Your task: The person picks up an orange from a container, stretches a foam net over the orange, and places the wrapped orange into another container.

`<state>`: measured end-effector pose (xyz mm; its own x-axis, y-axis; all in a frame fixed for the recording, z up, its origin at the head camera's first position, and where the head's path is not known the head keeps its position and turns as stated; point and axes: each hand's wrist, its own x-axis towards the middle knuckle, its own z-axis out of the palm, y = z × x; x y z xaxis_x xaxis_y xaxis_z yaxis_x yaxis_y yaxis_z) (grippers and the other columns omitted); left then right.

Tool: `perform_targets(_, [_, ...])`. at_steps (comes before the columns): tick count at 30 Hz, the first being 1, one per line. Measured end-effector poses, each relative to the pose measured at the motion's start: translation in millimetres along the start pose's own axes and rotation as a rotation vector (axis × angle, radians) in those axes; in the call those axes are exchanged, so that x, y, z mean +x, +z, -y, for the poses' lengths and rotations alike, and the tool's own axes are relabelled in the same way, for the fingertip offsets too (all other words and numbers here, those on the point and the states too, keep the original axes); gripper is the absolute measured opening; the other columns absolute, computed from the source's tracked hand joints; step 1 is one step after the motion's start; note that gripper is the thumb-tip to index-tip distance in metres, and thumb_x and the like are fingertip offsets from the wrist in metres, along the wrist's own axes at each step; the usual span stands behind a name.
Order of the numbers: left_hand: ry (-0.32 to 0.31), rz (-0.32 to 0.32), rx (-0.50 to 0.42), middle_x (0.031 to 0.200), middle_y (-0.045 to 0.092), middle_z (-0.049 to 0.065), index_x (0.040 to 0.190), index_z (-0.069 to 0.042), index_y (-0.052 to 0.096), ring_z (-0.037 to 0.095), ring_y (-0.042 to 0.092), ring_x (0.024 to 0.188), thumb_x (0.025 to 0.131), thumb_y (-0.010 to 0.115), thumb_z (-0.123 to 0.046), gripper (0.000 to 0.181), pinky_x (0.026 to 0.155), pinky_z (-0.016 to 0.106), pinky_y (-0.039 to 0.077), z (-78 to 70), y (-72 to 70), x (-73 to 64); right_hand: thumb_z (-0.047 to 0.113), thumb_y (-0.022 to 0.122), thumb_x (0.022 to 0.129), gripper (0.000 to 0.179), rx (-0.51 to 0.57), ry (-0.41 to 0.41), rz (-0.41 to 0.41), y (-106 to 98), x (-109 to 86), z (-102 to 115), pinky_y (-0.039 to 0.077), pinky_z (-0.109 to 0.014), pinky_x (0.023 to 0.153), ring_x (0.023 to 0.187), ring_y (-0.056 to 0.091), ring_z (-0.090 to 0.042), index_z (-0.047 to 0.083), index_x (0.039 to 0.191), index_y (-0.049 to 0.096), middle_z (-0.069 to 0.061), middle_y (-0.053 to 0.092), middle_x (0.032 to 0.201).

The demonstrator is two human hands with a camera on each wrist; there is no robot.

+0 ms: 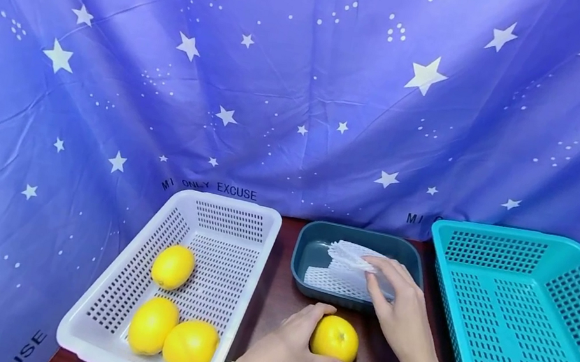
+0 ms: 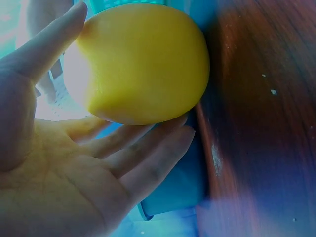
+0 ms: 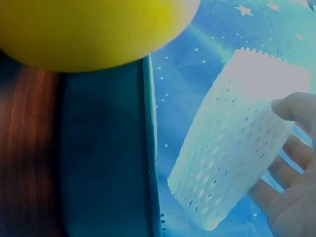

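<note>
My left hand holds a yellow citrus fruit at the front middle of the table, thumb on the near side and fingers round the far side. In the left wrist view the smooth fruit sits between thumb and fingers. A white foam net sleeve is pinched by my right hand over a dark teal box. Another white foam net lies in that box. The right wrist view shows the held sleeve flattened between thumb and fingers.
At left stands a white perforated basket with three yellow fruits, one of them farther back. A turquoise perforated basket stands at right. Behind the brown table hangs a blue star-patterned cloth.
</note>
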<state>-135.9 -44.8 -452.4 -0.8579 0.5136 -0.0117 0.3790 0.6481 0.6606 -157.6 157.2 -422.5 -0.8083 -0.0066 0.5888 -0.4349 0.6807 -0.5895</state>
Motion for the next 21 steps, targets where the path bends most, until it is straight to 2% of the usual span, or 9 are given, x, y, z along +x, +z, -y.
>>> perform_targets(4, [-0.025,-0.031,-0.048,0.135,0.057,-0.001,0.140,-0.017,0.048,0.014,0.056,0.114,0.078,0.078,-0.057,0.079,0.097,0.033,0.049,-1.9,-0.5,-0.3,0.006,0.066,0.094,0.025,0.036,0.012,0.004,-1,-2.4,3,0.036,-0.003,0.092,0.110,0.060,-0.019,0.016,0.116,0.070,0.000,0.067,0.115])
perform_targets(8, [-0.028,-0.087,-0.101,0.137,0.057,0.000,0.141,-0.015,0.048,0.017,0.056,0.119,0.080,0.075,-0.058,0.079,0.102,0.037,0.047,-3.7,-1.2,0.9,0.008,0.067,0.094,0.024,0.066,0.025,0.003,-3,-2.5,7,0.036,-0.004,0.094,0.109,0.060,-0.018,0.016,0.116,0.070,0.001,0.068,0.114])
perform_targets(12, [-0.011,-0.163,-0.112,0.134,0.060,0.002,0.139,-0.012,0.052,0.018,0.057,0.119,0.090,0.064,-0.057,0.068,0.102,0.038,0.047,-6.1,-2.7,1.0,0.010,0.067,0.094,0.022,0.085,0.025,-0.005,-5,-2.9,13,0.038,-0.004,0.092,0.107,0.060,-0.016,0.016,0.115,0.070,0.001,0.069,0.113])
perform_targets(16, [0.018,-0.251,-0.161,0.133,0.061,0.004,0.138,-0.009,0.055,0.020,0.058,0.119,0.100,0.050,-0.051,0.057,0.102,0.040,0.048,-8.9,-5.6,1.7,0.006,0.068,0.092,0.023,0.112,-0.013,-0.032,-6,-4.5,20,0.042,-0.003,0.088,0.103,0.062,-0.012,0.013,0.114,0.070,-0.001,0.070,0.111])
perform_targets(21, [0.075,-0.330,-0.248,0.129,0.064,0.008,0.138,-0.005,0.054,0.021,0.061,0.116,0.102,0.052,-0.042,0.051,0.099,0.036,0.051,-10.5,-8.5,1.7,0.003,0.069,0.091,0.026,0.139,-0.051,-0.030,-4,-8.6,27,0.043,-0.005,0.087,0.102,0.063,-0.009,0.012,0.115,0.070,-0.003,0.071,0.112])
